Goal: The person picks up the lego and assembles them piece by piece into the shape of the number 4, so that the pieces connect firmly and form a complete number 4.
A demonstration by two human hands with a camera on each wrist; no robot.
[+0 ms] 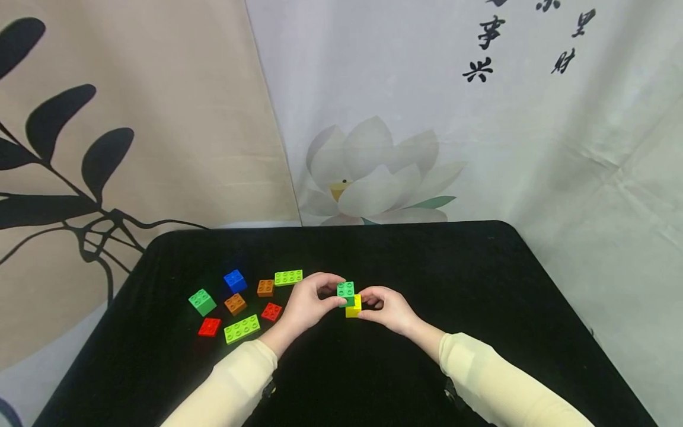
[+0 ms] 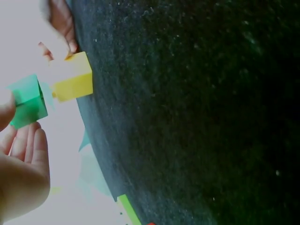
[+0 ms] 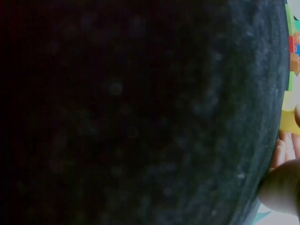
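My left hand [image 1: 308,301] pinches a green toy building brick [image 1: 345,289] between thumb and fingers, studs up in the head view. A yellow brick [image 1: 353,311] is held by the fingertips of my right hand [image 1: 393,311], close to the green one and partly behind it from above. In the left wrist view a narrow gap shows between the green brick [image 2: 29,107] and the yellow brick [image 2: 75,85]; both are off the table. At the right edge of the right wrist view, the yellow brick [image 3: 289,121] shows only in part, beside the thumb.
Left of my hands, loose bricks lie on the black table [image 1: 480,284]: lime ones [image 1: 242,329], orange ones [image 1: 235,304], red ones [image 1: 210,327], a blue one [image 1: 235,281] and another green one [image 1: 202,302]. A printed curtain [image 1: 213,118] hangs behind the table's far edge.
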